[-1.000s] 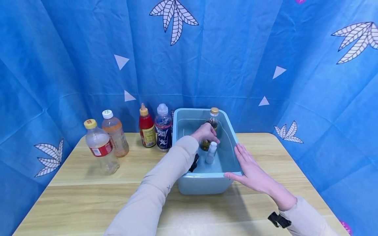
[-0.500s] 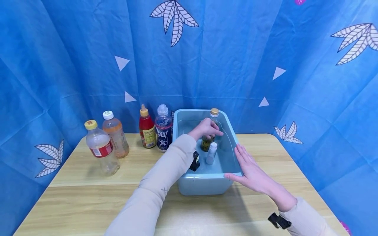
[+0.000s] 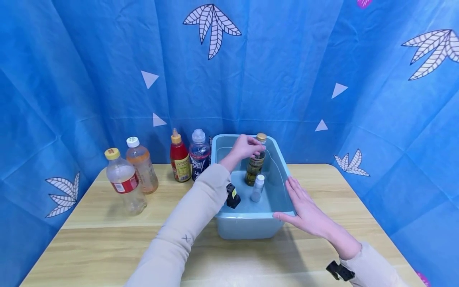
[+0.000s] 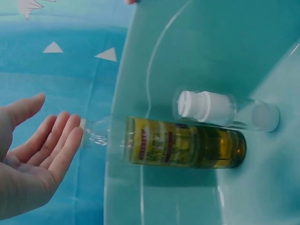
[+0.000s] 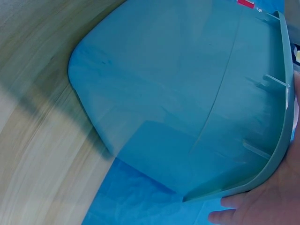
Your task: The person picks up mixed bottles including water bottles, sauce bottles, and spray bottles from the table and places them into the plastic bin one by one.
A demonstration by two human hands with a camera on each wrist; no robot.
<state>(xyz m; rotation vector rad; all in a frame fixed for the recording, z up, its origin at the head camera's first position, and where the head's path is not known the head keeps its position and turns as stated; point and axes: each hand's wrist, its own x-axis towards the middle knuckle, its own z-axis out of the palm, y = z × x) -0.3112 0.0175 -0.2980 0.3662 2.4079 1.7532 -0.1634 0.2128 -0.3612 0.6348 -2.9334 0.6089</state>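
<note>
My left hand (image 3: pixel 246 146) is over the blue bin (image 3: pixel 251 215), holding nothing, its fingers spread apart from the thumb in the left wrist view. Just beyond its fingertips in the head view stands a gold-capped glass bottle (image 3: pixel 254 171) with yellow-brown liquid and a yellow label (image 4: pixel 154 140). A small clear bottle with a white cap (image 3: pixel 257 188) stands beside it on the bin's floor. My right hand (image 3: pixel 308 211) rests on the bin's near right corner, with straight fingers along the side rim and the thumb at the front rim.
Left of the bin stand a dark-labelled bottle (image 3: pixel 199 155) and a red sauce bottle (image 3: pixel 180 159). Further left are a white-capped bottle (image 3: pixel 142 167) and a yellow-capped bottle (image 3: pixel 125 183). A blue curtain (image 3: pixel 279 79) hangs behind the wooden table (image 3: pixel 107 247).
My left hand has moved away from the small white-capped bottle, up and slightly left. Both bottles in the bin stay standing. My right hand keeps its place on the rim.
</note>
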